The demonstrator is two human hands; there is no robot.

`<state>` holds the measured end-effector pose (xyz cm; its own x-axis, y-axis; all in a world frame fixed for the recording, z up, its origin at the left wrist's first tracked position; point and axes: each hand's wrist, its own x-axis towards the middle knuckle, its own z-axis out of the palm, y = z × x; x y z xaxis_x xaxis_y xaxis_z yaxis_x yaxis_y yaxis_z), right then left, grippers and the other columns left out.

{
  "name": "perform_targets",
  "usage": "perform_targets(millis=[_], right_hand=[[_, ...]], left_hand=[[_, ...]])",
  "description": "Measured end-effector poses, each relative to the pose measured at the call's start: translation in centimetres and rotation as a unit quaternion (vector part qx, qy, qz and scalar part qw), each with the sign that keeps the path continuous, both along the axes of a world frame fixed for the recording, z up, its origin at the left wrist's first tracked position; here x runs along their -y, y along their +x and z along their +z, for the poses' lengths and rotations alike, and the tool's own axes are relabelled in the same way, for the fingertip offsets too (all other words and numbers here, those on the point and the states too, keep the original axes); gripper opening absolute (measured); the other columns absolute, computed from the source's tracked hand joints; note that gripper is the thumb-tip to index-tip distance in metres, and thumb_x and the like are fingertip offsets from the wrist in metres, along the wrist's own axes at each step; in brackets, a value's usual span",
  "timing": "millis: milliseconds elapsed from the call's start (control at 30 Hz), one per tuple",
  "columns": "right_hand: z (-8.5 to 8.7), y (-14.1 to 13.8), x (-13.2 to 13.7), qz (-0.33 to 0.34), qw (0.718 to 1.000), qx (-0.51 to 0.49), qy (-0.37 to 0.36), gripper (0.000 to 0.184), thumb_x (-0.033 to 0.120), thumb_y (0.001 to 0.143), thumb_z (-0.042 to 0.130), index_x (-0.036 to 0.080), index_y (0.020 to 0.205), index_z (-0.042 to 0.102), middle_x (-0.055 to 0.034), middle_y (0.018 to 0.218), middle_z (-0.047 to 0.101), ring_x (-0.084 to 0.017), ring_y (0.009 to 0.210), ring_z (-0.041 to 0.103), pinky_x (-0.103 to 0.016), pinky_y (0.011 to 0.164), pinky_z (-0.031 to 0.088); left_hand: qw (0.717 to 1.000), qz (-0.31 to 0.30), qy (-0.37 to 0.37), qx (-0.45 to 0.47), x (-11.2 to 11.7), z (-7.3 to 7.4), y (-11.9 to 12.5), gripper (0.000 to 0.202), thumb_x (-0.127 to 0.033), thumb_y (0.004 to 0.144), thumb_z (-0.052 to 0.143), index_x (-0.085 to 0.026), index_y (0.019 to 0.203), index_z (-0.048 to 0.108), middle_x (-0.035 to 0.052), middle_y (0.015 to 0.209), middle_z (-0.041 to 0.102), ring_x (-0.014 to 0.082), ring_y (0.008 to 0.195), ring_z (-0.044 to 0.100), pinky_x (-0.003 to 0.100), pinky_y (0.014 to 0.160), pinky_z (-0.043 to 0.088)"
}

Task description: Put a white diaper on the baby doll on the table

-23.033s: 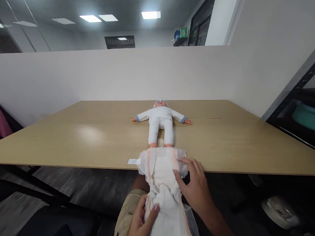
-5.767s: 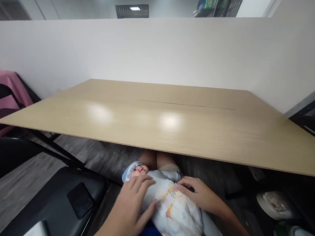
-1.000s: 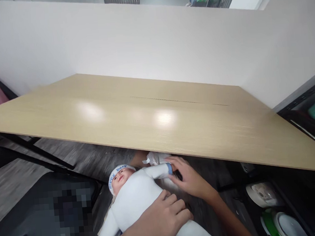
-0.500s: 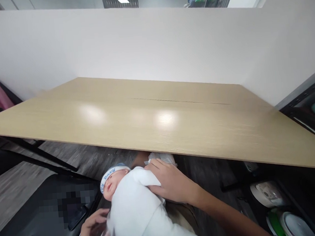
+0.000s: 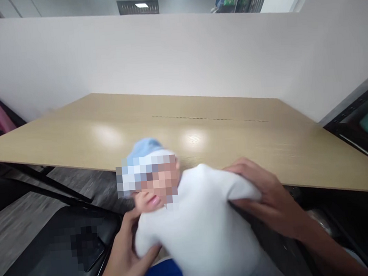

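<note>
A baby doll (image 5: 206,221) in a white long-sleeved outfit is held up in front of me, tilted with its head to the left. Its light blue and white cap (image 5: 145,151) overlaps the table's front edge in view. My left hand (image 5: 129,248) grips the doll at the sleeve and shoulder on the left side, thumb in front. With my right hand (image 5: 268,195) I grip the other sleeve, fingers behind and thumb below. The doll's lower body runs out of the bottom of the view.
A light wooden table (image 5: 235,146) stretches ahead, against a white wall (image 5: 164,54). At left stands a black chair (image 5: 51,237) with a dark phone-like object and a white item on it. A dark shelf (image 5: 361,128) stands at right.
The doll has been lifted from my lap towards the table and turned more upright. My left hand, loose beside it before, now grips its sleeve; my right hand has moved right with the other sleeve.
</note>
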<state>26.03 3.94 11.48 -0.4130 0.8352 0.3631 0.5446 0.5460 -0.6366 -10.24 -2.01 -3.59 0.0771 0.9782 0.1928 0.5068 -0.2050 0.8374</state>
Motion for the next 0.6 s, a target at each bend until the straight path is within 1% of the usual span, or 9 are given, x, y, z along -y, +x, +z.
perform_targets(millis=[33, 100, 167, 233, 300, 333, 400, 500, 600], right_hand=[[-0.2, 1.0, -0.6, -0.041, 0.999, 0.005, 0.006, 0.03, 0.053, 0.105, 0.067, 0.026, 0.115, 0.074, -0.0058, 0.106, 0.072, -0.025, 0.095, 0.068, -0.034, 0.082, 0.055], [-1.0, 2.8, -2.3, -0.129, 0.991, 0.021, 0.015, 0.041, 0.063, 0.104, 0.063, 0.024, 0.1, 0.074, -0.0049, 0.093, 0.069, -0.024, 0.086, 0.066, -0.034, 0.075, 0.052], [-2.2, 4.3, -4.7, -0.202, 0.978, 0.039, 0.018, 0.047, 0.069, 0.1, 0.062, 0.024, 0.094, 0.073, -0.0041, 0.088, 0.068, -0.025, 0.083, 0.065, -0.035, 0.073, 0.05], [-3.7, 5.5, -7.1, -0.247, 0.968, 0.053, 0.014, 0.051, 0.073, 0.098, 0.06, 0.024, 0.091, 0.073, -0.0036, 0.086, 0.069, -0.026, 0.08, 0.065, -0.036, 0.07, 0.049], [-5.4, 6.4, -9.1, -0.268, 0.961, 0.069, 0.012, 0.054, 0.077, 0.097, 0.059, 0.025, 0.089, 0.074, -0.0039, 0.085, 0.071, -0.027, 0.078, 0.066, -0.036, 0.068, 0.048], [-6.2, 6.7, -9.8, -0.273, 0.959, 0.077, 0.015, 0.055, 0.078, 0.097, 0.059, 0.026, 0.09, 0.074, -0.0045, 0.087, 0.072, -0.027, 0.079, 0.067, -0.037, 0.069, 0.048], [-8.0, 7.1, -10.4, -0.279, 0.956, 0.089, 0.022, 0.054, 0.079, 0.097, 0.06, 0.027, 0.096, 0.076, -0.0061, 0.093, 0.076, -0.029, 0.082, 0.07, -0.038, 0.07, 0.05], [-10.2, 7.7, -10.0, -0.302, 0.948, 0.101, 0.02, 0.05, 0.076, 0.096, 0.065, 0.031, 0.113, 0.077, -0.0079, 0.103, 0.08, -0.033, 0.088, 0.074, -0.042, 0.069, 0.055], [-11.7, 8.9, -9.4, -0.315, 0.941, 0.121, -0.004, 0.04, 0.071, 0.096, 0.068, 0.04, 0.12, 0.074, -0.0081, 0.107, 0.081, -0.037, 0.09, 0.076, -0.049, 0.067, 0.059]], left_hand=[[0.999, -0.03, 0.018, -0.018, -2.3, 1.6, 0.5, 0.06, -0.05, 0.098, 0.075, -0.025, 0.144, 0.047, 0.013, 0.135, 0.074, 0.0348, 0.123, 0.074, 0.048, 0.104, 0.063], [0.995, -0.079, 0.045, -0.043, -7.7, 4.7, 1.6, 0.058, -0.051, 0.099, 0.075, -0.023, 0.142, 0.049, 0.0133, 0.136, 0.073, 0.0325, 0.122, 0.074, 0.045, 0.102, 0.061], [0.991, -0.111, 0.046, -0.064, -13.2, 7.2, 2.8, 0.062, -0.059, 0.094, 0.079, -0.021, 0.136, 0.054, 0.01, 0.126, 0.075, 0.0297, 0.11, 0.075, 0.041, 0.093, 0.06], [0.985, -0.15, 0.037, -0.071, -18.1, 8.6, 3.8, 0.065, -0.064, 0.09, 0.081, -0.02, 0.132, 0.058, 0.009, 0.123, 0.075, 0.0275, 0.103, 0.073, 0.038, 0.087, 0.058], [0.981, -0.18, 0.024, -0.074, -21.7, 8.9, 4.5, 0.064, -0.065, 0.089, 0.081, -0.019, 0.128, 0.061, 0.0096, 0.123, 0.075, 0.0272, 0.103, 0.072, 0.038, 0.088, 0.058], [0.979, -0.189, 0.015, -0.078, -22.9, 8.7, 4.6, 0.063, -0.065, 0.089, 0.081, -0.019, 0.127, 0.062, 0.0098, 0.124, 0.075, 0.0273, 0.104, 0.072, 0.038, 0.089, 0.058], [0.975, -0.2, -0.013, -0.093, -24.1, 8.1, 4.3, 0.06, -0.063, 0.09, 0.08, -0.02, 0.128, 0.063, 0.009, 0.124, 0.075, 0.0273, 0.103, 0.073, 0.037, 0.088, 0.059], [0.964, -0.233, -0.05, -0.12, -24.0, 7.2, 2.9, 0.06, -0.049, 0.093, 0.077, -0.024, 0.144, 0.058, 0.0083, 0.131, 0.074, 0.0277, 0.108, 0.074, 0.036, 0.087, 0.061], [0.953, -0.255, -0.062, -0.152, -23.6, 6.9, 1.0, 0.065, -0.034, 0.095, 0.072, -0.031, 0.157, 0.052, 0.007, 0.141, 0.071, 0.0287, 0.119, 0.072, 0.036, 0.094, 0.061]])
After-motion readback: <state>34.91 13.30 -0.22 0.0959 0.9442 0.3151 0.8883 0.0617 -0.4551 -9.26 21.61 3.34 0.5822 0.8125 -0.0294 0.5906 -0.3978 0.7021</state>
